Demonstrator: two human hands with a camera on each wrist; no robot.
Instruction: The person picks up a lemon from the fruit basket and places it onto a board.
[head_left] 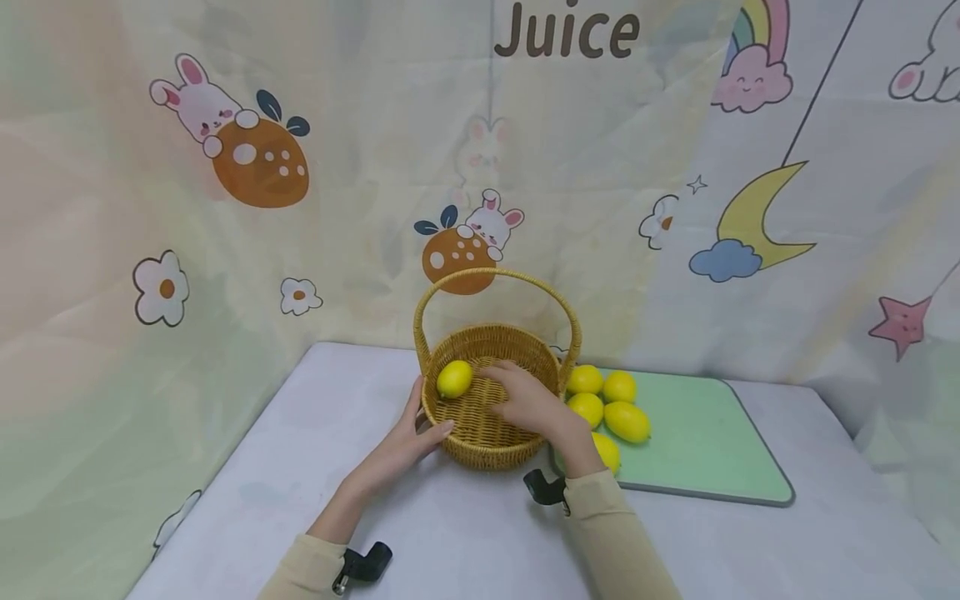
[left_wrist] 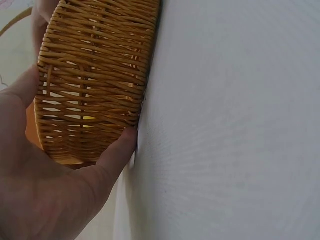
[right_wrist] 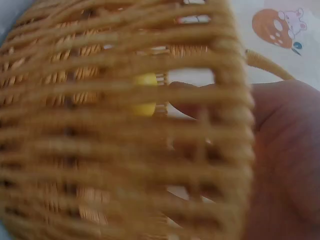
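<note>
A round wicker basket (head_left: 491, 454) with a tall arched handle stands on the white table. One lemon (head_left: 454, 379) lies inside it, by the left wall. My left hand (head_left: 401, 442) holds the basket's left front side, the thumb at the rim; in the left wrist view this hand (left_wrist: 55, 185) spans the woven wall from rim to base. Over the rim from the right reaches my right hand (head_left: 528, 400), its fingers inside the basket, apart from the lemon and holding nothing. Through the weave, the right wrist view shows the lemon (right_wrist: 145, 95) and part of that hand (right_wrist: 285, 150).
Several lemons (head_left: 627, 422) lie grouped at the left end of a green cutting board (head_left: 701, 442), right beside the basket. Behind the table hangs a printed cloth (head_left: 360, 167). Black wrist mounts (head_left: 367, 562) stick out from both forearms.
</note>
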